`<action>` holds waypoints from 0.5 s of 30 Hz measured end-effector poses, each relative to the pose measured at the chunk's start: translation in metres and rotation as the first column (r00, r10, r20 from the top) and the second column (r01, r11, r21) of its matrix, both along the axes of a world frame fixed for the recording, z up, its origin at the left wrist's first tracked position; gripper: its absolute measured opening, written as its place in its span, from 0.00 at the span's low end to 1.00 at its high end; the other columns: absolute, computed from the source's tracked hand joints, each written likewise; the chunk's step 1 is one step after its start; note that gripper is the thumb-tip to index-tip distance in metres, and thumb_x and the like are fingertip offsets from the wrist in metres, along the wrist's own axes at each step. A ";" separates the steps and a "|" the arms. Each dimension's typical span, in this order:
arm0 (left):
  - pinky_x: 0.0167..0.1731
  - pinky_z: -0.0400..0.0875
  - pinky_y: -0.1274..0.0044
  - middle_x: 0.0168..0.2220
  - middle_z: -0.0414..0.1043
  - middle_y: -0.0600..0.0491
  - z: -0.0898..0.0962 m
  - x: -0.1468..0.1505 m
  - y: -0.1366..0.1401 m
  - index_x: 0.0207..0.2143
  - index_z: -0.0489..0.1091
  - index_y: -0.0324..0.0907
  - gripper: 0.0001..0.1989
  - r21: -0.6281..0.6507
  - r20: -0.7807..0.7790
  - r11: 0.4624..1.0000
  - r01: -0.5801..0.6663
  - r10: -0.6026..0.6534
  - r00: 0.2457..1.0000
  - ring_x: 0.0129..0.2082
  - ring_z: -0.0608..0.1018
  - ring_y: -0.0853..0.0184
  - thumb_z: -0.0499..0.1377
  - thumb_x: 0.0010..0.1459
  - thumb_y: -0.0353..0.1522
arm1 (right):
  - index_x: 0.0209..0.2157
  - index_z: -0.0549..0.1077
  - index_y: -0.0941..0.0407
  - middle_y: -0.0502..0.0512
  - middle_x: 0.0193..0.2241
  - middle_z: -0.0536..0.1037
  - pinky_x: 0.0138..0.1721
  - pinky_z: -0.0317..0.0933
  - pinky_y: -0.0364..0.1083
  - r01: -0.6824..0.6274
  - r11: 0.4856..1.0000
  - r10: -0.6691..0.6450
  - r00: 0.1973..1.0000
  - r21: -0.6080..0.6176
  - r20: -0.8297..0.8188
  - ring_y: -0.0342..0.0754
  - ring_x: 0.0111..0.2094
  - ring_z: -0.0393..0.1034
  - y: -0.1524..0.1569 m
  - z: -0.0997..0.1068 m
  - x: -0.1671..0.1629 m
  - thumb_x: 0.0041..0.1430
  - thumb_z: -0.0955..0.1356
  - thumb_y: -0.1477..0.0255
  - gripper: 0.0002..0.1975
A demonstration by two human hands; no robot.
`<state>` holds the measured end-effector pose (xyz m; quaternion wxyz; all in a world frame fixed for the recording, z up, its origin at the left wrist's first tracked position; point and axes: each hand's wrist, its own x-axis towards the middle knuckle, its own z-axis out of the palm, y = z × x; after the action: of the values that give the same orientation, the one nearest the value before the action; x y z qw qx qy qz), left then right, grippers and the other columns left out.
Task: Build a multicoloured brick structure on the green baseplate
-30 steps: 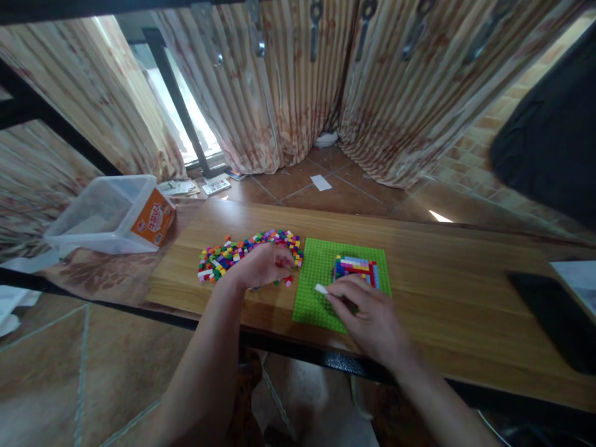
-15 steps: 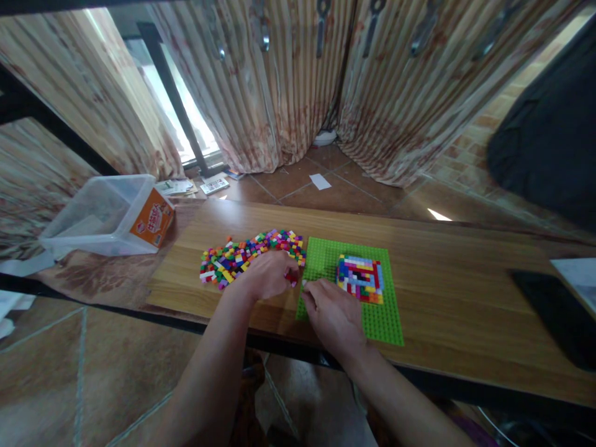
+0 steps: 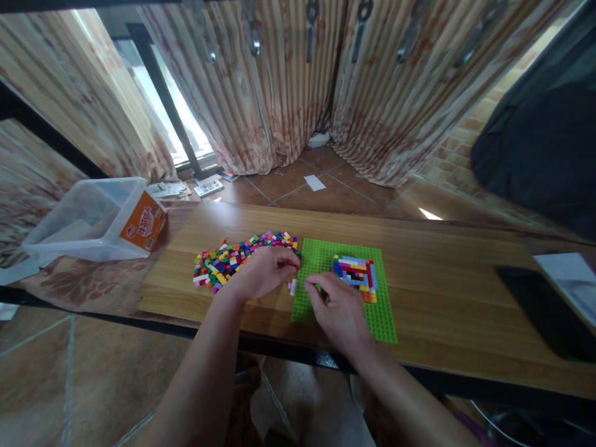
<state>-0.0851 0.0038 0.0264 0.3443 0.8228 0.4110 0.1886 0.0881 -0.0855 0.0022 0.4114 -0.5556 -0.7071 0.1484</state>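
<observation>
My left hand [image 3: 267, 272] is pinched at the right end of a heap of small coloured building bricks [image 3: 223, 264]. A bit of red shows at its fingertips, apparently a small brick. Over the left part of a green studded baseplate [image 3: 388, 323], my right hand [image 3: 339, 307] has its thumb and forefinger bent together; what they hold, if anything, is too small to make out. A multicoloured brick build [image 3: 356, 270] stands on the baseplate, its near left part hidden by my right hand. Pale pink and white bricks [image 3: 292, 287] lie on the table between my hands.
The wooden tabletop [image 3: 442, 292] runs far to the right, where a dark flat object [image 3: 544, 310] and white paper [image 3: 565, 276] lie. At the left rests a clear plastic bin [image 3: 88, 223] with an orange label. Curtains hang behind the table.
My left hand has lifted slightly away from my right hand, uncovering the pale bricks between them. My right hand's fingers have moved a little off the baseplate's left edge. The view has shifted slightly.
</observation>
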 end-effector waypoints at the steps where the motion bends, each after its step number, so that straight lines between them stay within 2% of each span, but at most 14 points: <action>1: 0.32 0.67 0.80 0.31 0.77 0.54 0.001 0.004 -0.001 0.35 0.77 0.39 0.08 -0.024 0.075 1.000 0.014 -0.012 0.997 0.29 0.75 0.70 0.56 0.58 0.27 | 0.36 0.77 0.54 0.52 0.33 0.81 0.37 0.64 0.43 0.012 1.000 -0.011 0.999 0.012 -0.038 0.45 0.34 0.75 0.002 0.002 0.005 0.65 0.66 0.73 0.07; 4: 0.33 0.67 0.80 0.31 0.76 0.54 0.001 0.023 -0.008 0.35 0.76 0.38 0.07 -0.067 0.283 0.997 0.038 -0.017 0.959 0.30 0.75 0.71 0.58 0.59 0.29 | 0.40 0.78 0.54 0.53 0.36 0.81 0.38 0.65 0.44 0.030 0.999 -0.028 0.990 0.013 -0.138 0.46 0.36 0.75 0.008 0.009 0.022 0.64 0.66 0.72 0.07; 7: 0.34 0.68 0.80 0.31 0.77 0.53 0.001 0.043 -0.017 0.35 0.75 0.37 0.05 -0.084 0.423 0.996 0.037 0.002 0.906 0.32 0.76 0.71 0.59 0.58 0.28 | 0.40 0.79 0.53 0.53 0.37 0.81 0.39 0.66 0.45 0.036 0.999 -0.037 0.969 -0.011 -0.244 0.46 0.38 0.75 0.010 0.012 0.037 0.63 0.68 0.69 0.07; 12: 0.34 0.69 0.80 0.30 0.75 0.54 -0.003 0.065 -0.027 0.32 0.73 0.38 0.02 -0.109 0.490 0.994 -0.021 0.072 0.869 0.31 0.75 0.72 0.60 0.57 0.26 | 0.36 0.80 0.51 0.52 0.36 0.82 0.40 0.67 0.47 0.028 0.997 -0.047 0.950 -0.067 -0.309 0.47 0.38 0.75 0.008 0.015 0.053 0.61 0.70 0.68 0.05; 15: 0.35 0.69 0.80 0.30 0.75 0.54 -0.008 0.072 -0.032 0.32 0.73 0.38 0.01 -0.124 0.521 0.991 -0.050 0.107 0.847 0.31 0.75 0.71 0.60 0.57 0.27 | 0.37 0.80 0.51 0.52 0.38 0.82 0.43 0.68 0.49 0.022 0.994 -0.053 0.949 -0.105 -0.310 0.48 0.40 0.76 0.007 0.014 0.059 0.60 0.70 0.68 0.05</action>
<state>-0.0126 -0.0278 0.0185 0.4785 0.7029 0.3438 0.3984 0.1474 -0.0785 0.0163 0.4924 -0.5583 -0.6143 0.2616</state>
